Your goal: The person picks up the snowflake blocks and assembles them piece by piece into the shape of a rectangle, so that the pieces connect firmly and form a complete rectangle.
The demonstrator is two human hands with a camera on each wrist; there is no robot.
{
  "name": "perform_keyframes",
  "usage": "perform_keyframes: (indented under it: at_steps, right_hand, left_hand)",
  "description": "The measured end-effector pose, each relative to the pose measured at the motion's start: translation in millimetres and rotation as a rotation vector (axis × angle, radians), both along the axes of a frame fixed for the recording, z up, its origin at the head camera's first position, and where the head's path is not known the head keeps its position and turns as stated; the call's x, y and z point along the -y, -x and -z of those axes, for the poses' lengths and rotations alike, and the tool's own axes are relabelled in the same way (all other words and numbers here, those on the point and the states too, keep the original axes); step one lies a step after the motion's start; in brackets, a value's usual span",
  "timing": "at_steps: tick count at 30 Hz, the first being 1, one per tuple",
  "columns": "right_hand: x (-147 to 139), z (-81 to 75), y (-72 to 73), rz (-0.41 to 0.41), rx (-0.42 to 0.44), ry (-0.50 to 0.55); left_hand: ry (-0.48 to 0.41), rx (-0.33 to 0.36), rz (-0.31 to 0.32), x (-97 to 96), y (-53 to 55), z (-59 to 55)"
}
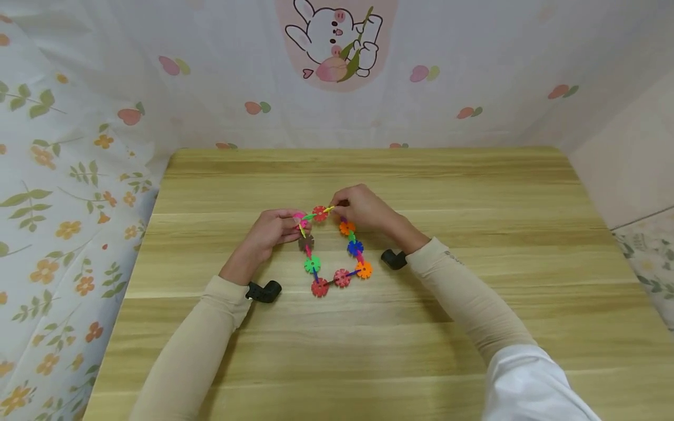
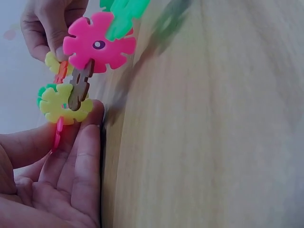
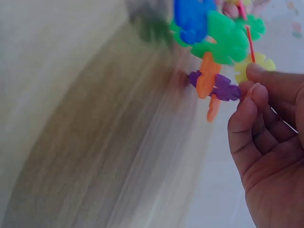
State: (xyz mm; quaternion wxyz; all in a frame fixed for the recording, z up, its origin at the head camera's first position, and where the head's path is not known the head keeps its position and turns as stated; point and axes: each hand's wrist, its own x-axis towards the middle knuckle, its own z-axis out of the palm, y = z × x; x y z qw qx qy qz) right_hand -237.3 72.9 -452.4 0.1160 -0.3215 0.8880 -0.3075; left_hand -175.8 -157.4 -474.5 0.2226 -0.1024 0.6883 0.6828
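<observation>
A chain of colourful plastic interlocking discs with notched rims, flower-like, forms a rough loop in the head view. My left hand (image 1: 272, 229) is at its upper left corner, pinching a pink disc (image 2: 58, 135) just under a yellow-green disc (image 2: 53, 102). At the top, my right hand (image 1: 365, 207) pinches a yellow disc (image 3: 269, 63), joined to a red disc (image 1: 319, 213). Close under the right fingertips are a purple disc (image 3: 225, 88) and an orange disc (image 3: 207, 78). Whether purple and yellow touch is hidden by the fingers. A red disc (image 1: 319, 287) marks the lower left corner.
The loop is over a wood-grain table (image 1: 337, 356). Black devices on each wrist, left (image 1: 264, 291) and right (image 1: 394, 259), jut out near the loop. A printed curtain (image 1: 210, 70) hangs behind the table's far edge, and a floral cloth (image 1: 58, 234) hangs at the left.
</observation>
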Motion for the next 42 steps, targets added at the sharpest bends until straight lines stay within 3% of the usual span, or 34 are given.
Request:
perform_keyframes:
  at_steps: [6,10,16,25,33,42]
  right_hand:
    - [-13,0.3,6.1,0.092,0.141,0.048]
    - [-16,7.1,11.4,0.173,0.223,0.018]
    - [-17,12.8,14.0,0.198,0.326,-0.008]
    - [-26,13.9,17.1,0.222,0.488,0.123]
    - [-28,8.1,14.8,0.259,0.548,0.229]
    - [-25,5.0,11.6,0.239,0.557,0.243]
  left_hand:
    - [0.009,0.004,-0.005,-5.2,3.0,-2.7]
    - [0.015,0.002,-0.002,-3.9,1.9,-3.2]
    - [0.014,0.008,0.003,-1.9,1.1,0.4]
    - [0.029,0.007,0.001,-1.0,1.9,-0.5]
    - [0.013,0.013,-0.002,-1.2,1.1,-2.6]
    - [0.014,0.015,0.011,-1.6,1.6,-1.6]
